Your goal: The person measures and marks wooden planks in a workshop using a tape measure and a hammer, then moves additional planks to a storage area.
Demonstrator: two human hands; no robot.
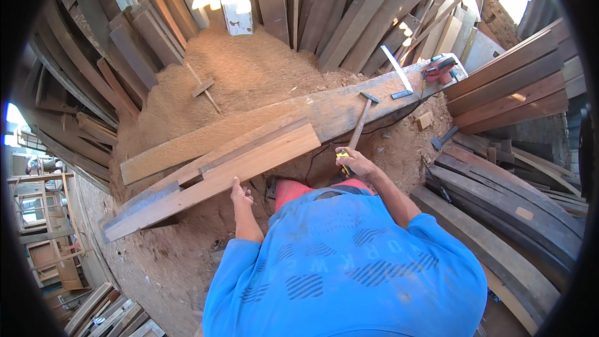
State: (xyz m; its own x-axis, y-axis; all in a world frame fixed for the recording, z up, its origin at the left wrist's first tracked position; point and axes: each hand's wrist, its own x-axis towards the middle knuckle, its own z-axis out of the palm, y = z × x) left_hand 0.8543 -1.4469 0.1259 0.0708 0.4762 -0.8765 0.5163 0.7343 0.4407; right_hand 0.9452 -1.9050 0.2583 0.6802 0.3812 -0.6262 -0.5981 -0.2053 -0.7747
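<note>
My left hand (241, 198) is at the near edge of a light brown wooden board (249, 160). One digit reaches up to the board's edge, and the other fingers are loosely curled with nothing seen in them. In my right hand (357, 163) is a small yellow tape measure (342, 158), partly covered by my fingers. A hammer (360, 126) lies with its head on the long plank bench and its wooden handle extending towards my right hand. Whether that hand also touches the handle cannot be made out. Beside the light board lies a darker strip of wood (249, 145).
The sawdust-covered plank bench (342, 112) bears a try square (400, 78) and a red power tool (439, 71). A wooden marking gauge (203, 87) rests on the sawdust heap (249, 62). Another hammer (443, 138) lies at right, near stacked timber (499, 212). Planks (368, 15) stand behind.
</note>
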